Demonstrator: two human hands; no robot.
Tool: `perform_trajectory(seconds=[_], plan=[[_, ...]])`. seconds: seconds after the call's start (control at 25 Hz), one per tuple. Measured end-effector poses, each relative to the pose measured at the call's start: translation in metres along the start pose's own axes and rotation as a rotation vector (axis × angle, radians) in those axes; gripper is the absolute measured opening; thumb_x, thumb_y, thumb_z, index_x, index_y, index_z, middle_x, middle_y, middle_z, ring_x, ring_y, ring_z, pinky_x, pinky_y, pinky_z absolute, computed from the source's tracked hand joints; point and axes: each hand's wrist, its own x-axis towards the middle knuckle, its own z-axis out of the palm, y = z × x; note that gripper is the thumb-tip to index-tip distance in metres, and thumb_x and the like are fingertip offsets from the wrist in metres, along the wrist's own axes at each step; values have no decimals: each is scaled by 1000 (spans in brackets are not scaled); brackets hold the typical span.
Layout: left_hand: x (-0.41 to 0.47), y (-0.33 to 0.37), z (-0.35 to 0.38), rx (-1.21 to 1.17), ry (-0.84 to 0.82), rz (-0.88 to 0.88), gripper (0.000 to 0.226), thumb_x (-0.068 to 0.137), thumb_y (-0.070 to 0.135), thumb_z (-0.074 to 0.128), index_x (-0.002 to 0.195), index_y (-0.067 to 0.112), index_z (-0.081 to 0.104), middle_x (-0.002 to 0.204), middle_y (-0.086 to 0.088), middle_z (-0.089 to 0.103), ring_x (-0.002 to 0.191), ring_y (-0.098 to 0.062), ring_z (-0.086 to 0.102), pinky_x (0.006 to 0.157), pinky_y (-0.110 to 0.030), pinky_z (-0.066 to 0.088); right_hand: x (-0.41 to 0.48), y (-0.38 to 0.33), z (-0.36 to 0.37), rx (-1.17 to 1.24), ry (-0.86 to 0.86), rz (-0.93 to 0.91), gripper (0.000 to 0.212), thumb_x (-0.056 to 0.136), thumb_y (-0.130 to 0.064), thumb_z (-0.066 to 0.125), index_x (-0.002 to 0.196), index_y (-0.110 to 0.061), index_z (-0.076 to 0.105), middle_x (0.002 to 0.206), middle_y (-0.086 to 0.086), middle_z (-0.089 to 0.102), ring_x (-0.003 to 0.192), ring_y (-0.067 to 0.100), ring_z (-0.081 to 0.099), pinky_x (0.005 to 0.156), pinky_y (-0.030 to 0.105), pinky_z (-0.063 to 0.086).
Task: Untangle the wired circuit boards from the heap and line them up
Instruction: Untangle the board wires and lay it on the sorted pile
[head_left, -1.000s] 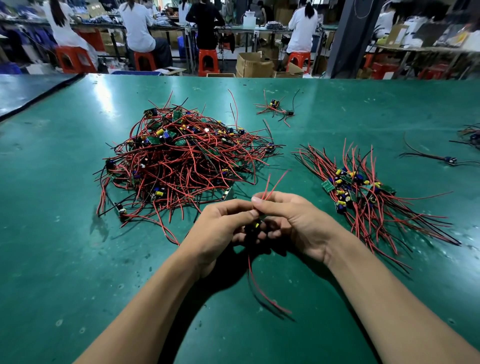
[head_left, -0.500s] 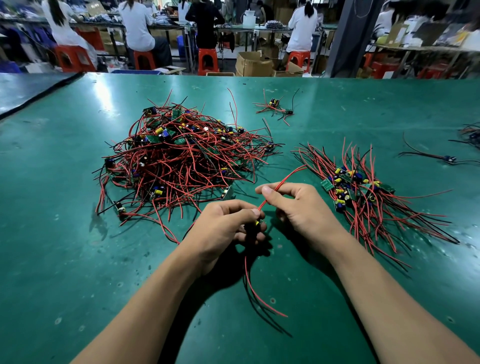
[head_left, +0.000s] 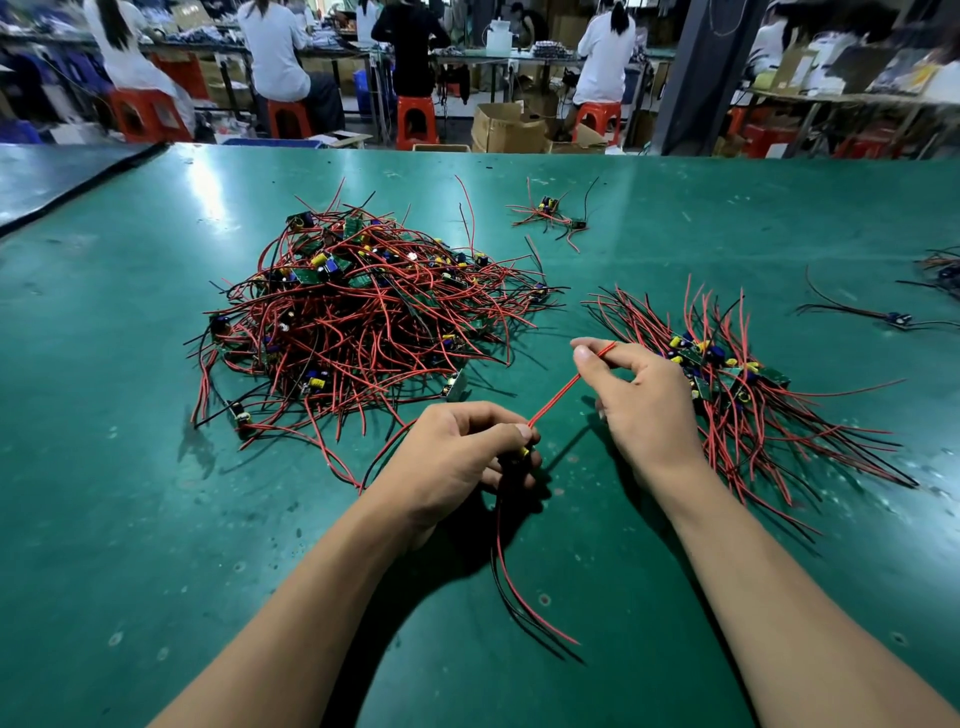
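A tangled heap of small circuit boards with red and black wires (head_left: 358, 317) lies on the green table (head_left: 130, 493) at centre left. To the right, a row of lined-up boards (head_left: 727, 379) has its wires fanned out. My left hand (head_left: 457, 457) is closed around one small board, mostly hidden in the fist, with red and black wires (head_left: 511, 587) trailing toward me. My right hand (head_left: 639, 400) pinches a red wire (head_left: 563, 389) of that board, stretched taut between both hands. The right hand hovers just left of the lined-up row.
A few loose wired boards (head_left: 550, 213) lie at the back centre, and another board with black wires (head_left: 893, 318) sits at the far right. Beyond the table's far edge, several people sit on red stools at other benches, with cardboard boxes (head_left: 506, 127) on the floor.
My right hand has slid away from the left, up and to the right along the red wire, pulling it straight. The left hand stays put holding the board.
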Motion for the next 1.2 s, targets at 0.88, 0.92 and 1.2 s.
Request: perform_trajectory(seconds=[0.88,0.92,1.2], plan=[[0,6,-4,-362,92,-14,17,84,13,66,96,1,68,89,-18,74,70,-24,72,68,-28,59,1,2,0,-6,-183,194,56,87,-71,55,81,-19,76,73,-4,73,46,5,51,50,21,40],[0,7,-4,-416,77,-10,25,80,15,67,100,0,67,94,-20,73,76,-26,73,75,-31,59,-1,1,2,-94,-231,149,51,91,-65,55,81,-21,77,72,-6,73,47,1,52,55,23,41],[-2,9,-6,-483,11,17,36,68,0,68,105,-3,67,110,-29,68,85,-27,72,80,-31,60,-13,-12,2,-245,-516,19,8,86,-33,77,84,-25,78,55,-19,64,50,-5,50,52,12,36]])
